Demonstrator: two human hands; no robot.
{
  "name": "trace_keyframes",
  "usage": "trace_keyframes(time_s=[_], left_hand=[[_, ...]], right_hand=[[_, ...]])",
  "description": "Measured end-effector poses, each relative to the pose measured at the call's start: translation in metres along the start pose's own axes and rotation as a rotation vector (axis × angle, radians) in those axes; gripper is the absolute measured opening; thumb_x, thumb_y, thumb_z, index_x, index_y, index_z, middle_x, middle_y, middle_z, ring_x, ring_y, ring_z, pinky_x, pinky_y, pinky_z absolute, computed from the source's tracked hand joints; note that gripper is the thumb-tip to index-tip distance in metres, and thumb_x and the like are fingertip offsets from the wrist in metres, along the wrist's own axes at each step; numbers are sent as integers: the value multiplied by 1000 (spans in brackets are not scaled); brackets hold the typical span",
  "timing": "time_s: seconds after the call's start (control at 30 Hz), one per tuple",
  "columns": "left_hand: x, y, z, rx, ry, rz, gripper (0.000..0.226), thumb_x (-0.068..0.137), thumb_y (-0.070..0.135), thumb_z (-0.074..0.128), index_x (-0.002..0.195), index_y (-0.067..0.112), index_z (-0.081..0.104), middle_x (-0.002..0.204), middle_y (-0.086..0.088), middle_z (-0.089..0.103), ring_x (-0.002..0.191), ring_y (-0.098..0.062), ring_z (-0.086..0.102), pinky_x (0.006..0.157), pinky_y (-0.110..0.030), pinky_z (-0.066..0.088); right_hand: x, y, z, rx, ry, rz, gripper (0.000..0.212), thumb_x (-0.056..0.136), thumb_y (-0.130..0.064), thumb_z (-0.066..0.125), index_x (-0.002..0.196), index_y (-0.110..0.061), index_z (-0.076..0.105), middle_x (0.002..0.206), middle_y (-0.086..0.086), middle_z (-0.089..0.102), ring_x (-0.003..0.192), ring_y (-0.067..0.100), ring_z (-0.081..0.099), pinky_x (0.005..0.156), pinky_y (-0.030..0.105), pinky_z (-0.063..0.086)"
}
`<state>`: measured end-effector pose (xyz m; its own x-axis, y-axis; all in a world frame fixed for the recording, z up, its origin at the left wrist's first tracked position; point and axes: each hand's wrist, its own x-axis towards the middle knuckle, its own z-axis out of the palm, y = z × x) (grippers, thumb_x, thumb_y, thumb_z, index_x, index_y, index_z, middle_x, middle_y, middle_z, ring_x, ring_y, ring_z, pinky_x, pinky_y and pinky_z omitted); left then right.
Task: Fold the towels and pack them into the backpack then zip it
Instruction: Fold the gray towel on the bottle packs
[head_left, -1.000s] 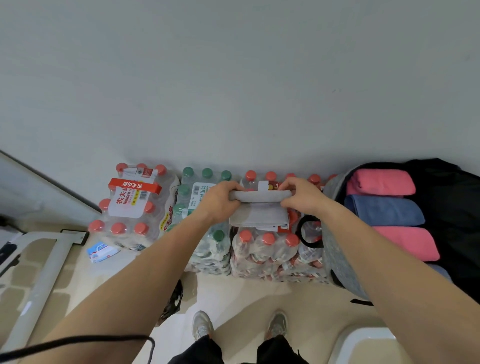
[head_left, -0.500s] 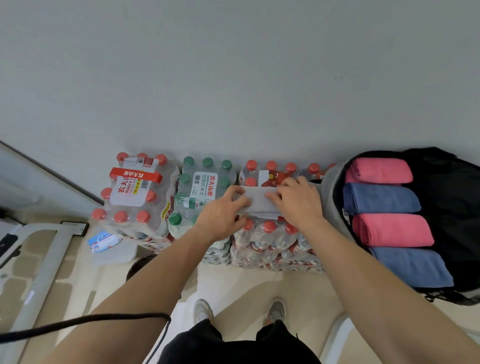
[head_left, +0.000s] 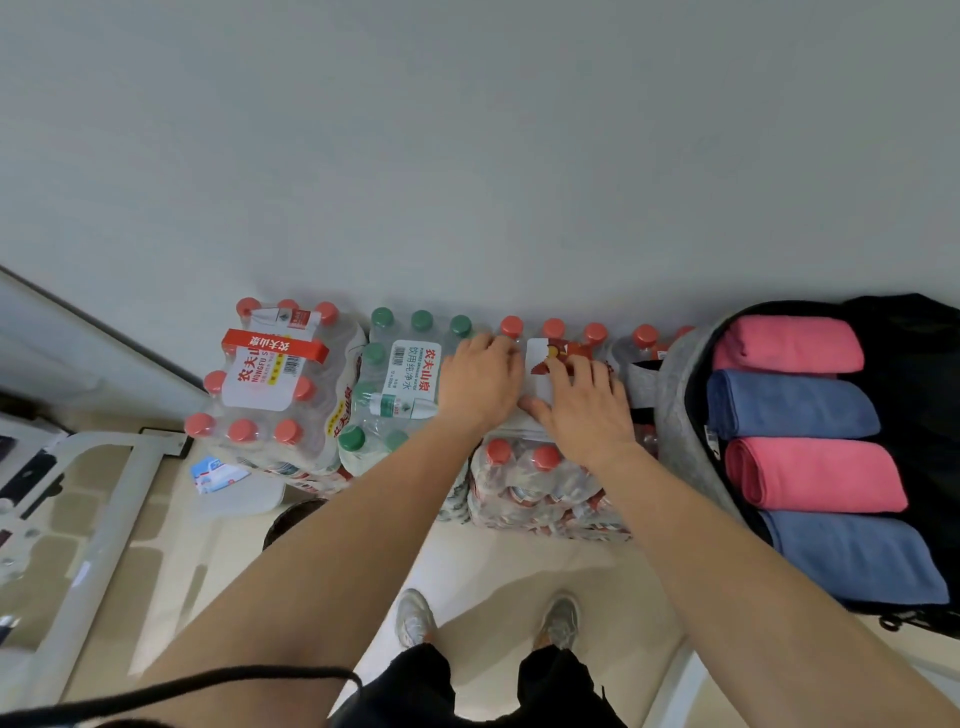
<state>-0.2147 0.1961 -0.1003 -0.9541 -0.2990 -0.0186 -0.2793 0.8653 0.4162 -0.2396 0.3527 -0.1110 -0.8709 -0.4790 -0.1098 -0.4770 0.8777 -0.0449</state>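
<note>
Now both hands, left hand (head_left: 480, 379) and right hand (head_left: 584, 410), press a grey towel (head_left: 524, 434) flat

Open backpack (head_left: 675, 415) holds four rolled towels (head_left: 795, 402) — pink, blue, pink, blue.

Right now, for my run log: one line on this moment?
hands: left hand, right hand flat on grey towel | backpack: open, four towels

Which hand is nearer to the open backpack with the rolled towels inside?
The right. The right hand presses on the bottle pack just beside the backpack, close to its grey edge. The left hand lies farther away, on the other side of the right hand.
</note>
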Motion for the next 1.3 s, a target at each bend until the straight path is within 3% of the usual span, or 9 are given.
trace_keyframes(time_s=[0.17, 0.27, 0.43, 0.6, 0.7, 0.83, 0.97, 1.1, 1.3], left_hand=[[-13, -6, 32, 95, 41, 24, 38, 102, 40, 26, 109, 26, 61, 118, 4, 63, 107, -24, 58, 90, -41, 42], [-11, -8, 35, 145, 73, 29, 37, 101, 41, 28, 104, 29, 62, 112, 4, 64, 101, -24, 61, 86, -40, 42], [-13, -8, 39, 150, 121, 46, 29, 101, 39, 34, 102, 29, 62, 108, 2, 64, 96, -24, 61, 85, -40, 42], [-8, -11, 47, 130, 128, 17, 28, 100, 41, 33, 113, 35, 57, 116, 5, 61, 104, -23, 59, 98, -44, 37], [-3, -15, 51, 119, 48, -2, 33, 102, 42, 25, 120, 36, 51, 125, 6, 57, 119, -21, 51, 116, -52, 21], [1, -16, 48, 76, -13, -2, 40, 101, 45, 20, 126, 30, 46, 128, 3, 55, 125, -22, 47, 118, -55, 14], [-3, -23, 34, -15, -136, 77, 59, 97, 58, 15, 136, 21, 38, 135, -3, 50, 130, -24, 43, 119, -56, 10], [-15, -37, 15, 118, -215, 201, 67, 92, 70, 18, 133, 24, 42, 133, -1, 50, 126, -26, 44, 114, -52, 23], [-21, -22, -18, 202, -284, 186, 64, 86, 73, 45, 116, 17, 45, 114, -3, 65, 109, -24, 61, 109, -44, 26]], right_hand=[[10, 3, -14, 229, -162, 64, 47, 101, -44, 26, 133, -22, 52, 139, 7, 44, 127, 31, 39, 104, 49, 36], [20, -7, -20, 216, -45, 179, 54, 102, -39, 22, 115, -12, 68, 126, 10, 58, 115, 32, 53, 99, 47, 40], [21, -18, 0, 96, 55, 236, 50, 99, -45, 29, 104, -9, 63, 107, 15, 59, 98, 35, 55, 85, 50, 47], [25, -13, 16, 65, 169, 255, 36, 97, -44, 38, 115, -18, 55, 110, 14, 54, 97, 33, 50, 84, 49, 43], [27, -12, 21, 52, 208, 239, 38, 97, -44, 35, 123, -22, 53, 114, 13, 52, 98, 32, 48, 84, 47, 41], [29, -9, 22, 55, 222, 215, 39, 97, -44, 35, 123, -22, 52, 115, 13, 52, 98, 32, 48, 85, 47, 41], [26, -8, 17, 60, 140, 174, 47, 96, -48, 31, 126, -18, 53, 119, 14, 53, 102, 34, 49, 87, 49, 40], [18, -4, 3, 33, 16, 67, 56, 95, -55, 24, 124, -17, 52, 123, 10, 51, 110, 32, 48, 92, 48, 39], [-3, 8, -33, 171, -200, -169, 52, 96, -54, 46, 136, -20, 44, 131, 2, 53, 121, 25, 51, 95, 42, 43]])
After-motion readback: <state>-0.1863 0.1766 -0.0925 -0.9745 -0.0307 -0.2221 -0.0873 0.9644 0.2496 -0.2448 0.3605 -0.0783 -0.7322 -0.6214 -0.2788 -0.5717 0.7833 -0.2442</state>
